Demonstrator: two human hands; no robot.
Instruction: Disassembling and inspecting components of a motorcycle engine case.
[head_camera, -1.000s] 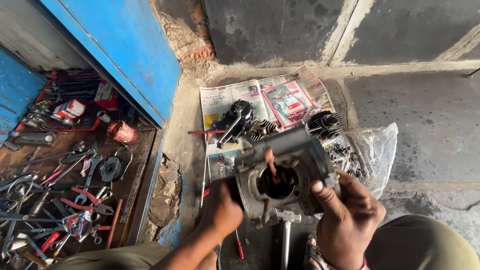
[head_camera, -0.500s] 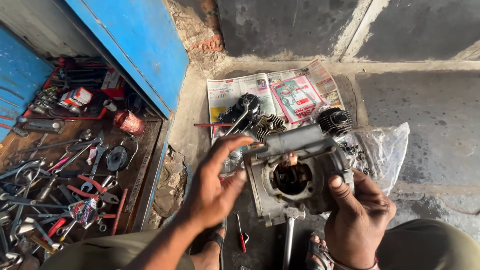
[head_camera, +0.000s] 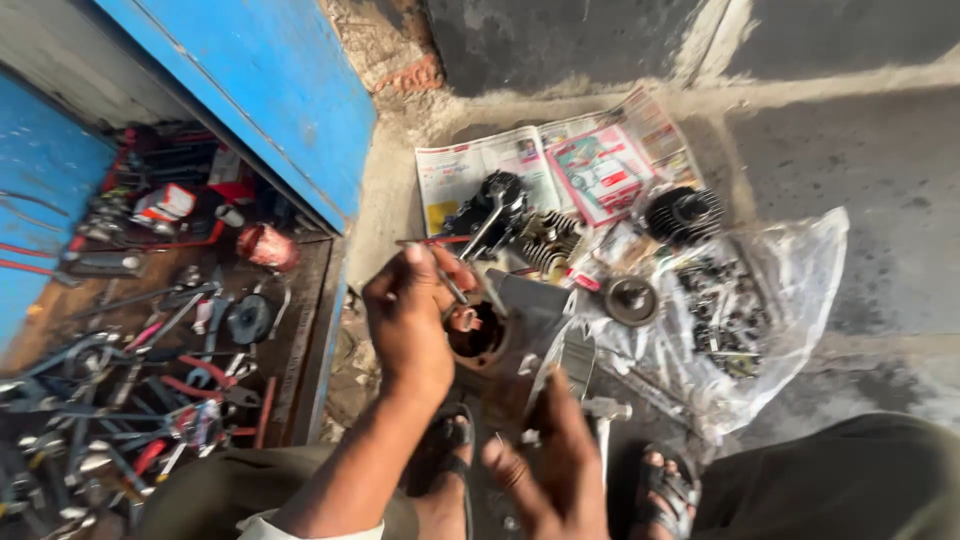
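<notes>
Grip, left: your left hand (head_camera: 408, 318) is curled over the near rim of the grey engine cylinder block (head_camera: 510, 330), fingers bent, pinching a thin metal tool (head_camera: 452, 288) that points down at the round bore.
Grip, right: your right hand (head_camera: 550, 468) is low in the frame, blurred, fingers spread loosely; it lies at the near edge of the block, and whether it has hold of anything you cannot tell from this view.
Feet: your sandalled feet (head_camera: 665, 490) sit on the concrete floor (head_camera: 880, 160) either side of the right hand, with olive trouser legs (head_camera: 850, 480) at the bottom edge.
Block: it rests low in front of you, between your two hands, tilted so the dark bore faces up; a pale metal stud (head_camera: 605, 415) sticks out beside the right hand.
Right of the block: a clear plastic bag (head_camera: 790, 290) lies spread on the floor with small dark parts on it and a round grey disc (head_camera: 631, 299) at its near left corner.
Beyond the block: a finned cylinder head (head_camera: 548, 240) and a darker part with a spanner (head_camera: 495, 220) lie on open newspaper sheets (head_camera: 600, 165); a black finned round piece (head_camera: 683, 213) lies at the paper's right edge.
Left: an open toolbox (head_camera: 150, 340) holds a jumble of spanners and red-handled pliers, under a blue lid (head_camera: 270, 90).
Far: a grey wall (head_camera: 560, 40) meets the floor.
</notes>
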